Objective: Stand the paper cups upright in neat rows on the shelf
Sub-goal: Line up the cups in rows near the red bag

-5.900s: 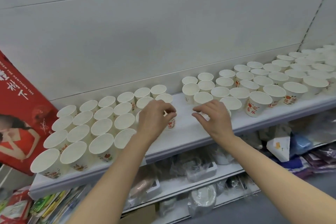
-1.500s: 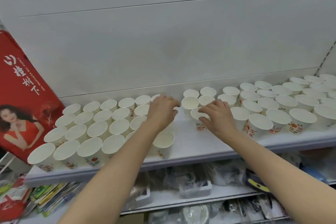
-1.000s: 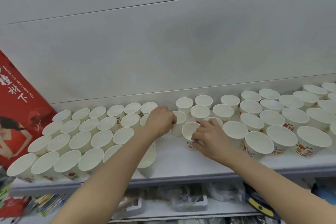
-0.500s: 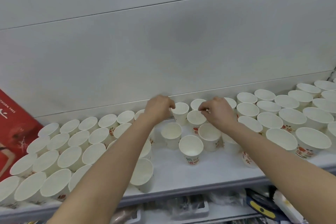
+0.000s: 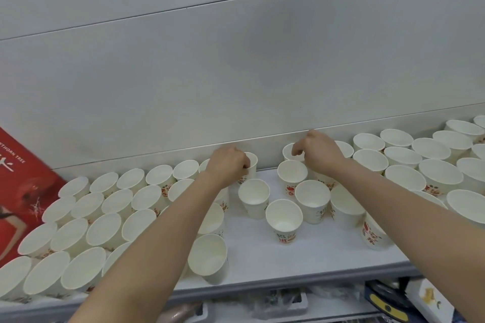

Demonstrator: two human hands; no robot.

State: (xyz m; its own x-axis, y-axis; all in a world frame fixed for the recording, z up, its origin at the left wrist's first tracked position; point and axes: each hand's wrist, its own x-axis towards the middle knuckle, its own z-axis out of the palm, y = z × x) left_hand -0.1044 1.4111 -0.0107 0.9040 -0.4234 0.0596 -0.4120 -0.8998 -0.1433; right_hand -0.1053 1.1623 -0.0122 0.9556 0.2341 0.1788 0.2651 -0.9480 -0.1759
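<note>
Paper cups upright across the white shelf (image 5: 328,252), packed rows left and right, loose scatter mid-gap. Left hand (image 5: 228,165) pinches the rim of a back-row cup (image 5: 252,165). Right hand (image 5: 319,153), fingers curled, at another back cup (image 5: 290,151); whether it actually grips, cannot tell.

Risk: both forearms reach over front cups; a dropped wrist or elbow could topple the loose cup (image 5: 284,220) or the nearest cup (image 5: 208,257).

Fingertips hidden behind knuckles. Far-right rows cut off. Red poster (image 5: 18,191) partly out of frame.

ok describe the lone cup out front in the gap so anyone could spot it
Find the white shelf and the bare gap between the person's two forearms. The paper cup nearest the front edge there stands upright alone, touching no neighbour, with a red and green print low on its side.
</note>
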